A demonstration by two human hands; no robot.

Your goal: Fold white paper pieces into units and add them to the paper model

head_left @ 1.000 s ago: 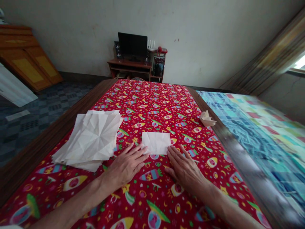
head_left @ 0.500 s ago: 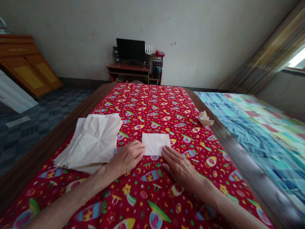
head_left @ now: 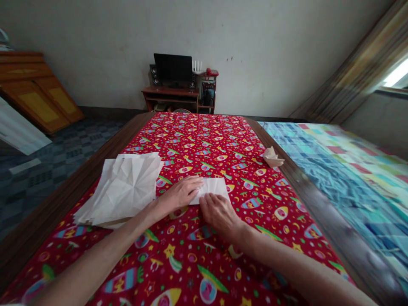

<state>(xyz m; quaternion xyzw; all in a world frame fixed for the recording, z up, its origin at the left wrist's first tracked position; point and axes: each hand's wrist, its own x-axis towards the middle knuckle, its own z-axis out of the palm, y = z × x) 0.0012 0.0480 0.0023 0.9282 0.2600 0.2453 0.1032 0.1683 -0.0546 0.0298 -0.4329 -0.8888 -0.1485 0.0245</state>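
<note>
A small folded white sheet of paper (head_left: 215, 186) lies flat on the red patterned cloth (head_left: 210, 140), with faint creases across it. My left hand (head_left: 182, 192) rests over its left part, fingers stretched out and covering that end. At the lower edge, my right hand (head_left: 221, 216) touches the paper with fingertips pressed down, fingers extended and slightly bent. Neither hand grips it. Left of my left hand is a stack of creased white paper sheets (head_left: 130, 187), the top one marked with radiating fold lines.
A folded paper shape (head_left: 272, 158) sits near the table's right edge. Dark wooden borders (head_left: 280, 170) flank the cloth. Beyond the table stands a small desk (head_left: 170, 91) with a monitor (head_left: 173, 67). A bed with a checked cover (head_left: 318, 170) lies at the right.
My right hand has slid left along the paper's lower edge. My left hand has moved right and up onto the sheet, covering more of its left end.
</note>
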